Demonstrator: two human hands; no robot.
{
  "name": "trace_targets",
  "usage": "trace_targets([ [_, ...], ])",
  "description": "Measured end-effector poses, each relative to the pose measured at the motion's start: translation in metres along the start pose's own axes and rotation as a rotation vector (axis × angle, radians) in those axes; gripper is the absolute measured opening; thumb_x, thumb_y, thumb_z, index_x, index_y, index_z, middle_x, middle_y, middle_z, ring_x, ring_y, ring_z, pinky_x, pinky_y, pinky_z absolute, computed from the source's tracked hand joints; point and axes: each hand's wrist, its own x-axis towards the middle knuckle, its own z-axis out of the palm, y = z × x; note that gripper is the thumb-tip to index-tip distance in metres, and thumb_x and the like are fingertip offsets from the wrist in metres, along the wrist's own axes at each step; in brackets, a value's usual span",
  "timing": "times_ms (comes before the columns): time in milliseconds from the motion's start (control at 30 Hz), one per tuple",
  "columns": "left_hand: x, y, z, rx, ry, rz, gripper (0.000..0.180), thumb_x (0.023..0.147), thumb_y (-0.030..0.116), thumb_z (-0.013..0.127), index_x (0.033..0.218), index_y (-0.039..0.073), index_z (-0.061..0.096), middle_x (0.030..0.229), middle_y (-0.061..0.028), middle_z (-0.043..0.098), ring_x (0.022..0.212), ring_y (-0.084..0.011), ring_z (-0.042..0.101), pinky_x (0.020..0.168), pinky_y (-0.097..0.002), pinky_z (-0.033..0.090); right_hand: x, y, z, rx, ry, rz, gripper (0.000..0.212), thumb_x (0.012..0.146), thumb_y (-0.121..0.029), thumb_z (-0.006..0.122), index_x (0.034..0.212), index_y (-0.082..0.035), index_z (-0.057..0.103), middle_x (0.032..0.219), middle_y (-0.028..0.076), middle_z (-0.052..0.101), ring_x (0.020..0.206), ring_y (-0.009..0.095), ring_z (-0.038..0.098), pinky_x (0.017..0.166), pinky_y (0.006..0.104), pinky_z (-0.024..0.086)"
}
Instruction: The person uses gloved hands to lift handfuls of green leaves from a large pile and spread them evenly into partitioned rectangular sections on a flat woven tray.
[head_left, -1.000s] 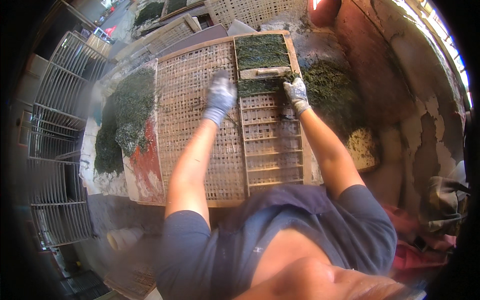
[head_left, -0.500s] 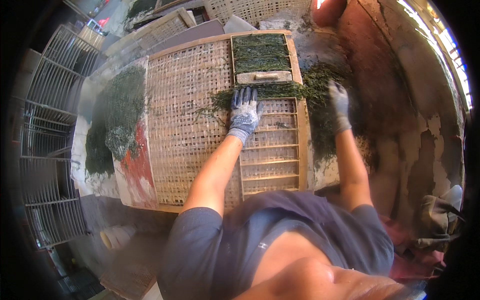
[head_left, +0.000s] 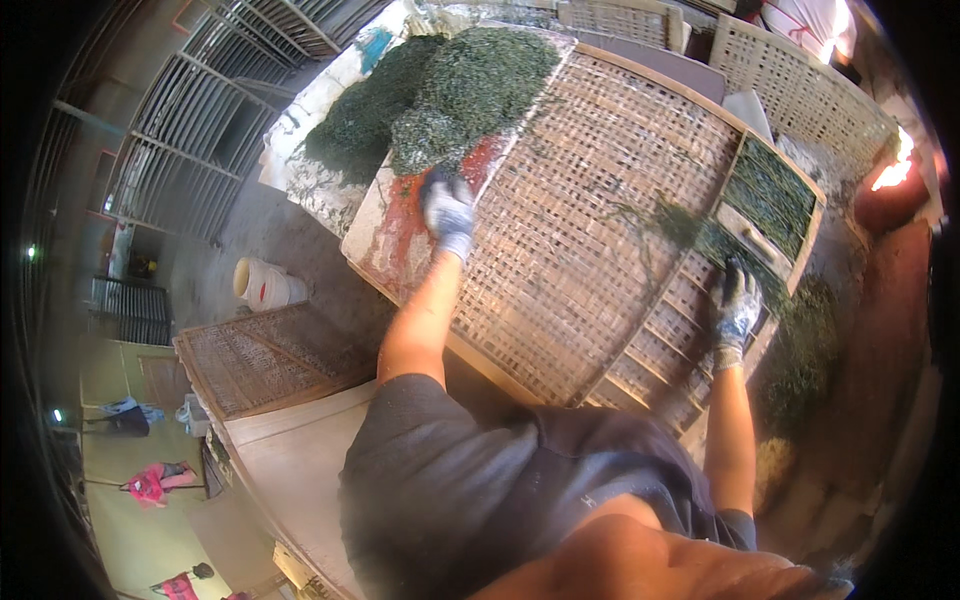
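My left hand (head_left: 448, 212), in a grey-blue work glove, is at a red, worn board (head_left: 405, 225), beside a pale green clump (head_left: 424, 140) at the foot of a dark green heap of fine plant shreds (head_left: 490, 75). Blur and the hand's angle hide what its fingers do. My right hand (head_left: 738, 300), gloved too, lies with fingers stretched out over a slatted wooden frame (head_left: 650, 335) on a large woven bamboo mat (head_left: 590, 190). Its fingertips reach a strip of stringy greens (head_left: 715, 240). Just beyond sits a wooden block with a handle (head_left: 757, 240), beside a pressed green layer (head_left: 772, 190).
Loose greens (head_left: 800, 340) lie off the mat's right edge. Metal racks (head_left: 190, 140) stand at the left, with a white bucket (head_left: 270, 285) on the floor. Another woven mat (head_left: 280, 355) is behind my left arm. A fire (head_left: 895, 165) glows at far right, near another person (head_left: 810, 25).
My view has turned left. My left hand has gone from the strip of greens to the red board by the heap. My right hand has moved from the loose greens onto the slatted frame.
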Motion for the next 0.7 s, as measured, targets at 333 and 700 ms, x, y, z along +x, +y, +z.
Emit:
trace_targets([
  [333, 0.101, 0.124, 0.06, 0.505, -0.423, -0.268, 0.098, 0.081, 0.061, 0.081, 0.162, 0.023, 0.04, 0.143, -0.0331, 0.057, 0.137, -0.0474, 0.055, 0.111, -0.044, 0.051, -0.008, 0.008, -0.006, -0.026, 0.014, 0.016, 0.037, 0.1, -0.021, 0.06, 0.135, -0.012, 0.066, 0.121, 0.018, 0.068, 0.114, 0.041, 0.062, 0.103, 0.0503, 0.048],
  [700, 0.106, 0.037, 0.075, 0.25, -0.361, 0.119, 0.036, 0.091, 0.038, 0.076, 0.112, 0.009, 0.076, 0.106, -0.0238, 0.076, 0.103, -0.0408, 0.071, 0.091, -0.0498, 0.057, -0.01, 0.001, -0.007, -0.05, 0.019, 0.064, 0.034, 0.099, -0.017, 0.061, 0.132, -0.012, 0.067, 0.119, 0.019, 0.068, 0.112, 0.042, 0.062, 0.101, 0.0514, 0.05],
])
